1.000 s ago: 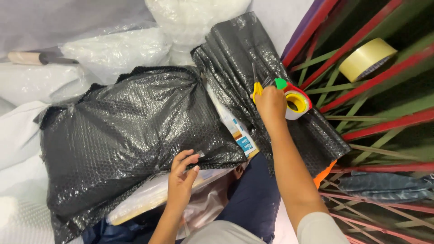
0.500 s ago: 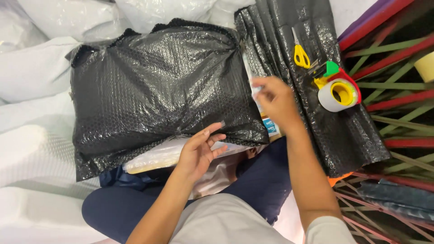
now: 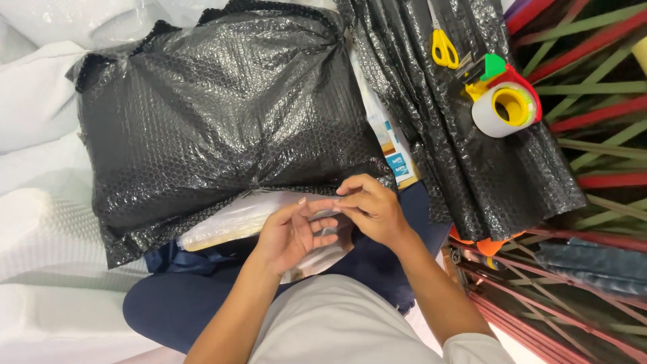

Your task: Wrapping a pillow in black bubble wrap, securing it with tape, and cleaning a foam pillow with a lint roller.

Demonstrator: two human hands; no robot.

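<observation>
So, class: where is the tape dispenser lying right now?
In the head view, the tape dispenser lies upper right on the folded black bubble wrap, just below and right of the yellow scissors.

One head-worn camera looks steeply down, close over the black bubble-wrap parcel [image 3: 222,114].

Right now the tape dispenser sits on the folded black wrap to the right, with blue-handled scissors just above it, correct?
Not quite: the scissors have yellow handles, not blue. The head view shows them just above the tape dispenser, both lying on the folded black wrap to the right.
</observation>
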